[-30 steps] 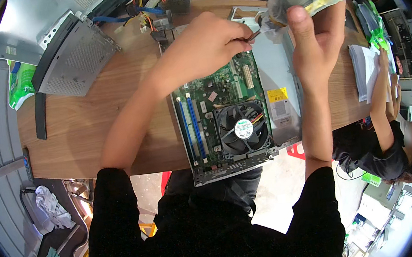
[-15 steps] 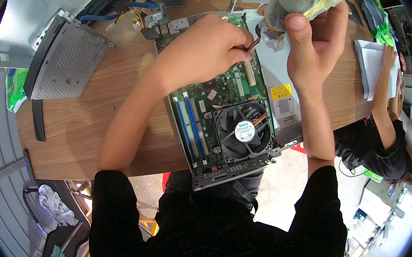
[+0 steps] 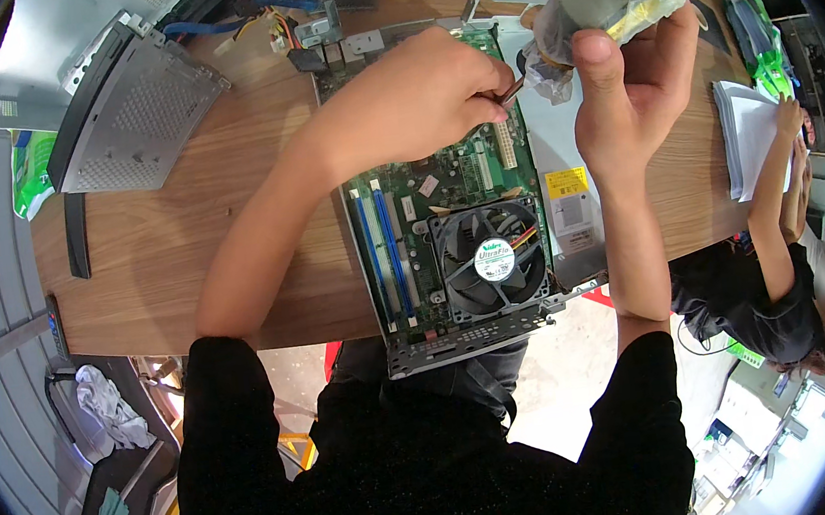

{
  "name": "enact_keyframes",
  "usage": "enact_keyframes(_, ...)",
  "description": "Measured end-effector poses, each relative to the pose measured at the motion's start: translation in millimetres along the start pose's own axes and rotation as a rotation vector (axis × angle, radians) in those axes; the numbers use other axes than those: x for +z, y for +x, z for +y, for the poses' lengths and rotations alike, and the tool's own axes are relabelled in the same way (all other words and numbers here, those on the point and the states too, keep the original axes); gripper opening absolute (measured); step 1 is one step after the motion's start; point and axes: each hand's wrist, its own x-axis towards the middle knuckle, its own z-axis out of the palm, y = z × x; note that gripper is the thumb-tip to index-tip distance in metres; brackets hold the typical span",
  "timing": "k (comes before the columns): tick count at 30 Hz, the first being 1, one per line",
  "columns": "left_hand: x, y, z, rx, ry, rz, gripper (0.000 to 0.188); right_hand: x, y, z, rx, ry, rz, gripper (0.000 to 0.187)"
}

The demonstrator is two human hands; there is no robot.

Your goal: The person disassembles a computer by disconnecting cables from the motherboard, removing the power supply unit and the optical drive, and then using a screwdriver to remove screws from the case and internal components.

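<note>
A green motherboard [image 3: 440, 179] lies in an opened metal computer case on the desk in front of me. On it are a black cooling fan [image 3: 493, 260] and blue-and-white memory slots [image 3: 394, 254]. My left hand [image 3: 450, 88] reaches over the board's upper part, fingers pinched on a thin dark stick-like piece [image 3: 513, 92], mostly hidden by the fingers. Above the case's right side, my right hand [image 3: 632, 94] grips a clear plastic bag [image 3: 597, 5] with something grey and yellow inside. The bag's gathered end hangs near the stick's tip.
A perforated metal housing [image 3: 140, 105] stands at the left of the wooden desk [image 3: 180, 247]. Coloured cables [image 3: 280, 5] and another metal box lie at the back. At right are white papers [image 3: 750, 142] and another person's arms [image 3: 771, 175]. A green package [image 3: 763, 55] sits beyond.
The computer case has shifted very slightly to the right in view. Both hands keep nearly the same place and hold.
</note>
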Motion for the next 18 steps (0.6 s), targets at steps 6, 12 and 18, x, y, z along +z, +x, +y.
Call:
enact_keyframes(6, -4, 0, 4, -0.009, 0.022, 0.012, 0.02, 2, -4, -1, -0.036, 0.049, 0.01, 0.062)
enact_keyframes(12, -5, 0, 7, 0.011, 0.039, 0.009, 0.02, 0, -4, 0, -0.031, 0.053, 0.037, 0.064)
enact_keyframes(18, -3, 0, 3, 0.015, 0.009, 0.006, 0.018, 13, -4, -2, 0.014, 0.1, 0.15, 0.088)
